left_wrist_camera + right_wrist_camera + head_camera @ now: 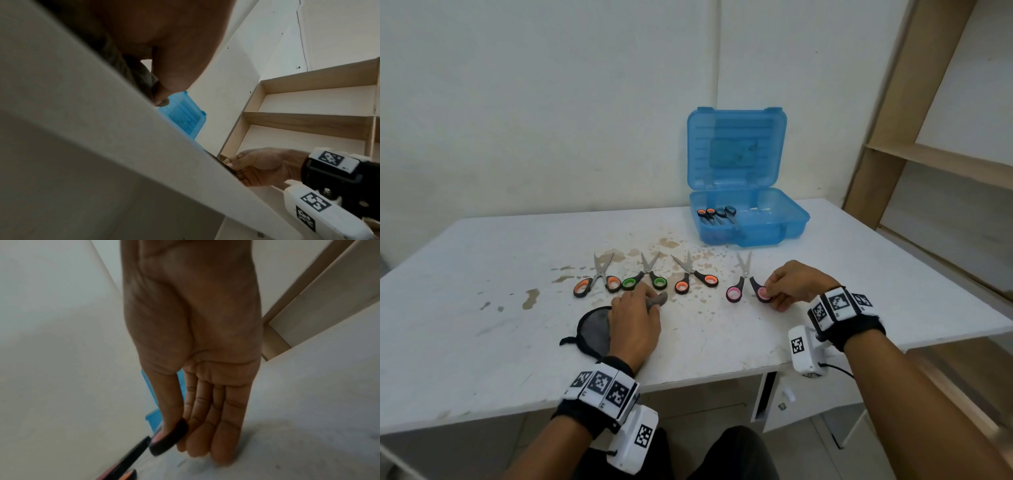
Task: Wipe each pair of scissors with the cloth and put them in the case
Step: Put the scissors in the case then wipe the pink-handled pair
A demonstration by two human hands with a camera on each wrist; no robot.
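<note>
Four pairs of scissors lie in a row on the white table: orange-handled, green-handled, a second orange-handled pair and pink-handled. My right hand pinches the right handle loop of the pink pair, with the thumb at the loop. My left hand lies on the grey cloth and grips a bunched part of it. The open blue case stands behind the row, with two pairs of scissors in it.
Brown stains mark the table between the scissors and the case. A wooden shelf unit stands at the right, close to the table's edge. A white wall runs behind the table. My knees show under the front edge.
</note>
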